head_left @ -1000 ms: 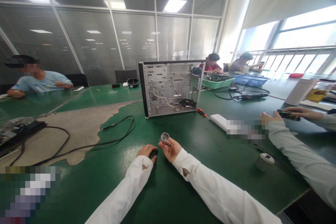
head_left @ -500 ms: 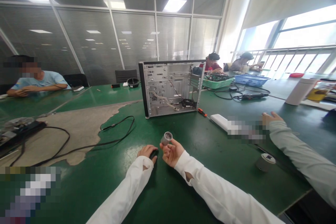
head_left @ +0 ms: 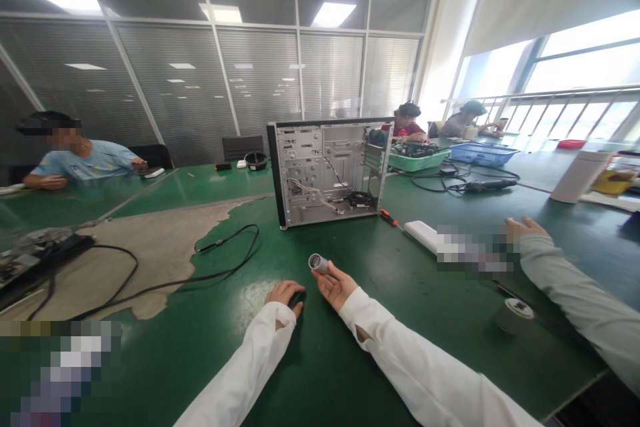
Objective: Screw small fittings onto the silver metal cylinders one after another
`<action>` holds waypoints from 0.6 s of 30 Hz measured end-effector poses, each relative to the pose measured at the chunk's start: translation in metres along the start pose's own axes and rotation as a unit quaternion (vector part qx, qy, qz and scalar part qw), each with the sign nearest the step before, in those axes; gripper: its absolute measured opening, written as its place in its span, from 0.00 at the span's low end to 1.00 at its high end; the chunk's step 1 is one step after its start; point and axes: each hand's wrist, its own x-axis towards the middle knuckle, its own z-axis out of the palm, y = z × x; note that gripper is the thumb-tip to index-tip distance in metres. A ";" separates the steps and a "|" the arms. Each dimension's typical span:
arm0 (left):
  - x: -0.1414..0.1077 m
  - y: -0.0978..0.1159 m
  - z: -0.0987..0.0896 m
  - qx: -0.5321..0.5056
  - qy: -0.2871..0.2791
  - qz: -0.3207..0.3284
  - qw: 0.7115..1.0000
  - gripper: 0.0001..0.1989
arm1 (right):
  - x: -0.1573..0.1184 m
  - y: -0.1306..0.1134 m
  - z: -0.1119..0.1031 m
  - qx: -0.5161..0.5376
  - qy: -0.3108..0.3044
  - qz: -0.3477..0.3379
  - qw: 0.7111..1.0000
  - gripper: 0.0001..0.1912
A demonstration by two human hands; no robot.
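My right hand (head_left: 338, 285) holds a small grey metal cylinder (head_left: 319, 263) between thumb and fingers, its round open-looking end facing left and up. Just to the left, my left hand (head_left: 285, 295) rests on the green table (head_left: 200, 347) with its fingers loosely spread and bent, holding nothing. Beyond both hands an opened computer case (head_left: 327, 173) stands upright, with loose wires and a black fan-like part inside. An orange-handled screwdriver (head_left: 389, 217) lies at its right corner.
A white box (head_left: 421, 234) and a grey round container (head_left: 515, 315) lie to the right, beside another person's arm (head_left: 565, 267). Black cables (head_left: 190, 278) cross the left side. Green (head_left: 420, 159) and blue (head_left: 484, 153) baskets stand farther back. Other people sit around.
The metal cylinder has tilted to the left in my right hand, and its end has turned. The person at the left has raised a hand. The view has shifted slightly.
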 end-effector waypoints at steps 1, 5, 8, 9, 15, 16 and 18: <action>0.000 0.000 0.000 -0.002 0.001 0.001 1.000 0.16 | 0.003 0.002 -0.001 -0.010 0.002 -0.034 0.999 0.07; -0.002 0.000 0.000 -0.008 0.003 0.010 1.000 0.16 | 0.009 0.004 -0.003 -0.078 -0.015 -0.186 0.979 0.16; -0.002 -0.002 0.000 -0.004 -0.004 0.009 1.000 0.16 | 0.008 0.002 -0.005 -0.204 -0.064 -0.301 0.929 0.18; -0.001 -0.002 0.000 -0.003 -0.005 0.009 1.000 0.16 | 0.006 0.000 -0.005 -0.253 -0.078 -0.333 0.905 0.18; -0.002 -0.002 0.002 -0.002 0.005 0.007 1.000 0.19 | -0.004 -0.001 -0.009 -0.491 -0.103 -0.461 0.732 0.16; -0.002 -0.001 0.002 -0.004 0.010 0.009 1.000 0.19 | -0.005 -0.001 -0.009 -0.510 -0.109 -0.474 0.709 0.16; -0.003 -0.001 0.002 -0.012 0.014 0.017 1.000 0.20 | -0.008 -0.001 -0.008 -0.540 -0.125 -0.498 0.667 0.17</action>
